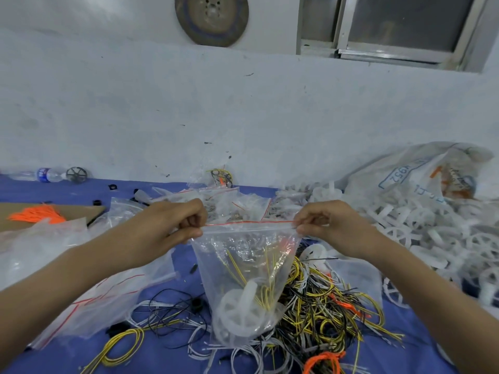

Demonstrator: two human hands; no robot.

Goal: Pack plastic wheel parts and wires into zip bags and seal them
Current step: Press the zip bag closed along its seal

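Only the white sack (421, 163) at the bench's far right edge bore legible print: blue upside-down digits, seemingly "4952".

A: Bag (244, 248)?
B: Clear plastic film, glossy, creased.
A: Wheels (235, 309) inside it?
B: White plastic, matt, faintly translucent.
A: Wires (324, 300)?
B: Smooth plastic sheathing in yellow, black and white, with a slight sheen.
A: Cover (172, 354)?
B: Blue and matt. Cannot tell whether it is cloth or sheet.
A: Card (81, 211)?
B: Brown cardboard, matt.
A: Wall (243, 109)?
B: Painted white, rough, scuffed.
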